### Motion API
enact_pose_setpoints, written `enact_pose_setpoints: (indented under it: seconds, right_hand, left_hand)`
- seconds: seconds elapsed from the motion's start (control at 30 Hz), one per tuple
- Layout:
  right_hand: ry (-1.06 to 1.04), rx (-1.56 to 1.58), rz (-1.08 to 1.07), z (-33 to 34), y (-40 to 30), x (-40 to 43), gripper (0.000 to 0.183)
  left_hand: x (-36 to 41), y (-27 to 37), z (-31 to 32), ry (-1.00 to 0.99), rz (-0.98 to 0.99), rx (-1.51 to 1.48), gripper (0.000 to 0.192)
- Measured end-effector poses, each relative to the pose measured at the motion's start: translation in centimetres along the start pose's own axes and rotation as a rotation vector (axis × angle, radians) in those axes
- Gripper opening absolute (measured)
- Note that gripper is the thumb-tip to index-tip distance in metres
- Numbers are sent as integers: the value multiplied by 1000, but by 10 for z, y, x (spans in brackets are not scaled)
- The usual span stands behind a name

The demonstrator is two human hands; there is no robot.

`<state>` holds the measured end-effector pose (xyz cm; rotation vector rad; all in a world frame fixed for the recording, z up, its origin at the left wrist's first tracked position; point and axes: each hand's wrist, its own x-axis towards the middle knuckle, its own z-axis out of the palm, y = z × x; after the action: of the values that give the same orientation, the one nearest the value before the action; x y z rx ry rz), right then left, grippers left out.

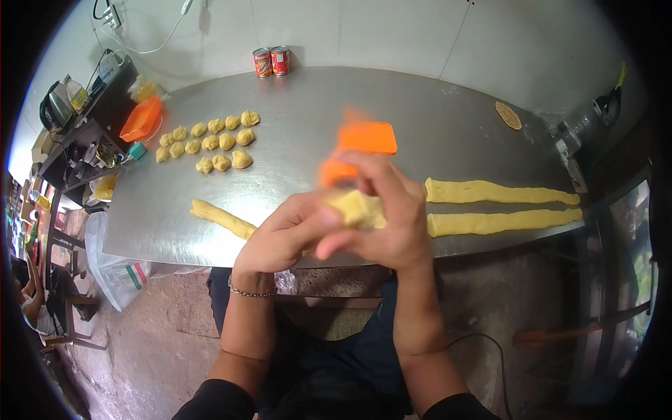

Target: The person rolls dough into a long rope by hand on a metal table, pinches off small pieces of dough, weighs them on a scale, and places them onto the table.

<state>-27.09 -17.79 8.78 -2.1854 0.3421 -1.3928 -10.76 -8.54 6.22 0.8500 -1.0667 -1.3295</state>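
A lump of yellow dough (357,209), blurred by motion, is held above the front of a metal table (315,100). My left hand (286,228) grips it with the thumb pressed on its near side. Around its right side curl the fingers and thumb of my right hand (399,212). Just beyond my hands is an orange plastic object (370,137), partly blurred; its kind is unclear. A short dough roll (223,218) runs behind my left wrist, its right end hidden. Two long dough strips (499,191) (504,222) lie side by side to the right.
Several small dough balls (210,142) sit in rows at the left. An orange basin (142,119) is at the table's left edge. Two cans (271,61) stand by the wall. A flat round piece (508,115) lies far right. A person (34,302) is at the far left.
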Motion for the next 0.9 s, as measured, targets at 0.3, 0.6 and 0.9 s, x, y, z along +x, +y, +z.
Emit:
enact_pose_setpoints:
  seconds: [0.3,0.6,0.9]
  right_hand:
    - [117,-148,-281,20,23,-21,57]
    - [164,-63,-264,13,3,-8,68]
    - [116,-241,-362,20,10,-23,33]
  left_hand:
    - [-4,-2,-6,-162,-64,213,44]
    - [-12,9,-13,-167,-95,110,41]
    - [-12,8,-7,-224,-5,301,43]
